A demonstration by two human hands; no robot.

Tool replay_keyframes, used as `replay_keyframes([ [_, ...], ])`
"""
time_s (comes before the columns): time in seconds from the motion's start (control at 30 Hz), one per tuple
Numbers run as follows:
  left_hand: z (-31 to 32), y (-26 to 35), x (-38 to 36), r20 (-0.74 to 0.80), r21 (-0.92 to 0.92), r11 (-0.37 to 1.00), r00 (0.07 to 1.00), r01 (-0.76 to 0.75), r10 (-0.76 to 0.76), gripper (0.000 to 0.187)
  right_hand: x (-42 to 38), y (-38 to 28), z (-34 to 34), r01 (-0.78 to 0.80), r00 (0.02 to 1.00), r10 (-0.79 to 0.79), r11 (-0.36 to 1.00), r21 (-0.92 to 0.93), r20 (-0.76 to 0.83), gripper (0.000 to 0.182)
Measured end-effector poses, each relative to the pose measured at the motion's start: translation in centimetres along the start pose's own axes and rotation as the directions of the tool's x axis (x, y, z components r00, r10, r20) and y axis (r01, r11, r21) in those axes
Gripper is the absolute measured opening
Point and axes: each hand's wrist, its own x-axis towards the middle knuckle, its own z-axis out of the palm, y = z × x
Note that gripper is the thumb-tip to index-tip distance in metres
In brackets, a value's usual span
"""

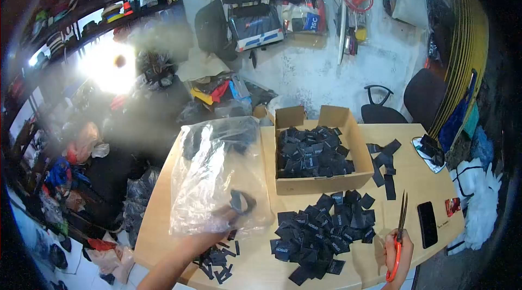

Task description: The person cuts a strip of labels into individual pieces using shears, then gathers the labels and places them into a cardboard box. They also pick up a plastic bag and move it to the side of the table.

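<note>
My left hand [228, 216] reaches over the clear plastic bag [217, 173], blurred, its fingers closed on a curled black fabric piece [243, 202]. My right hand [399, 254] grips scissors [399, 241] by their orange handle, with the blades pointing away from me and nearly together. Between my hands lies a loose heap of black fabric labels [321, 233], some with pale lettering. Small dark offcuts [217, 260] are scattered under my left forearm. Dark material shows inside the bag's far end.
An open cardboard box [321, 185] full of black labels stands behind the heap. Beside it lie black fabric strips [387, 162]. A phone [428, 225] and a small red packet [452, 207] rest at the right of the wooden table [155, 230]. Chairs [383, 113] stand beyond.
</note>
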Motion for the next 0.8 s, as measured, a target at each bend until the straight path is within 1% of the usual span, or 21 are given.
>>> replay_keyframes([
  [0.03,-0.1,0.4,-0.9,0.038,0.205,0.954,0.976,-0.22,0.217,0.029,0.2,0.5,0.0,0.032,0.999,-0.032,0.999,-0.006,0.007,0.018],
  [0.07,-0.7,0.8,-1.1,0.049,0.198,0.955,0.976,-0.219,0.213,0.029,0.0,0.9,-0.1,0.062,0.998,-0.062,0.998,-0.014,0.017,0.018],
  [0.1,-2.9,2.3,-0.8,0.161,-0.214,0.973,0.98,-0.084,0.12,0.025,-0.2,0.9,-0.2,0.05,0.998,-0.05,0.998,-0.022,0.028,0.018],
  [0.13,-4.6,3.4,-0.9,0.295,-0.567,0.816,0.953,0.115,0.071,0.023,-0.2,0.7,-0.2,0.034,0.999,-0.033,0.999,-0.03,0.032,0.018],
  [0.17,-5.7,3.9,-1.2,0.299,-0.569,0.813,0.952,0.124,0.064,0.023,0.0,0.4,-0.1,0.024,0.999,-0.023,0.999,-0.034,0.034,0.018],
  [0.23,-7.9,4.6,-1.7,0.198,-0.732,0.677,0.975,0.076,0.105,0.021,0.0,0.6,-0.1,0.052,0.997,-0.05,0.998,-0.033,0.056,0.018],
  [0.27,-9.1,4.4,-1.7,0.224,-0.762,0.638,0.968,0.105,0.109,0.02,0.2,1.8,-0.1,0.075,0.996,-0.074,0.997,-0.034,0.041,0.018],
  [0.3,-10.0,3.8,-1.5,0.22,-0.761,0.641,0.969,0.101,0.108,0.02,0.2,2.2,-0.1,0.096,0.995,-0.095,0.995,-0.034,0.026,0.018],
  [0.37,-11.7,2.6,-1.1,0.076,-0.665,0.73,0.987,0.158,-0.144,0.019,0.0,1.4,-0.5,0.074,0.997,-0.073,0.996,-0.039,0.038,0.021],
  [0.4,-12.2,1.9,-0.4,-0.025,-0.656,0.732,0.964,0.185,-0.265,0.018,-0.1,1.0,-0.5,0.052,0.997,-0.05,0.998,-0.047,0.051,0.025],
  [0.43,-12.4,0.9,0.4,-0.127,-0.65,0.73,0.917,0.211,-0.378,0.017,-0.1,1.0,-0.4,0.055,0.997,-0.053,0.998,-0.043,0.048,0.025],
  [0.5,-12.6,-2.5,2.4,-0.35,-0.455,0.867,0.855,0.203,-0.384,0.014,-0.1,1.2,0.0,0.092,0.996,-0.092,0.996,-0.008,0.006,0.018],
  [0.53,-12.5,-3.7,3.3,-0.472,-0.322,0.927,0.816,0.195,-0.335,0.015,-0.3,0.6,0.0,0.094,0.996,-0.094,0.996,-0.007,0.005,0.018],
  [0.57,-12.4,-4.8,4.0,-0.581,-0.181,0.963,0.769,0.198,-0.267,0.015,-0.7,-0.4,-0.2,0.013,1.0,-0.013,1.0,0.012,0.017,0.018],
  [0.6,-12.5,-6.0,4.6,-0.515,-0.09,0.948,0.8,0.305,-0.306,0.012,-0.9,-1.1,-0.2,-0.068,0.997,0.067,0.997,0.031,0.031,0.017],
  [0.63,-11.6,-7.2,5.3,-0.519,-0.092,0.948,0.798,0.305,-0.307,0.012,-0.7,-1.0,0.0,-0.063,0.998,0.062,0.998,0.03,0.031,0.017],
  [0.67,-10.2,-8.6,6.0,-0.573,0.103,0.932,0.787,0.347,-0.23,0.009,-0.6,-0.7,0.1,-0.019,1.0,0.02,1.0,-0.018,0.022,0.018],
  [0.7,-9.0,-9.6,6.5,-0.61,0.289,0.874,0.779,0.391,-0.147,0.007,-0.5,-0.4,0.1,0.026,1.0,-0.025,0.997,-0.067,0.017,0.018],
  [0.73,-8.0,-10.2,6.8,-0.48,0.34,0.816,0.833,0.467,-0.276,0.008,-0.5,-0.8,-0.1,0.036,0.999,-0.035,0.997,-0.07,0.024,0.018],
  [0.77,-6.3,-11.4,7.3,-0.34,0.394,0.778,0.864,0.49,-0.372,0.009,-0.6,-1.4,-0.7,-0.01,0.995,0.03,0.977,-0.215,0.09,0.022],
  [0.8,-4.6,-12.1,7.5,-0.388,0.335,0.844,0.878,0.419,-0.281,0.011,-0.7,-1.7,-0.9,-0.046,0.984,0.104,0.933,-0.358,0.144,0.035],
])
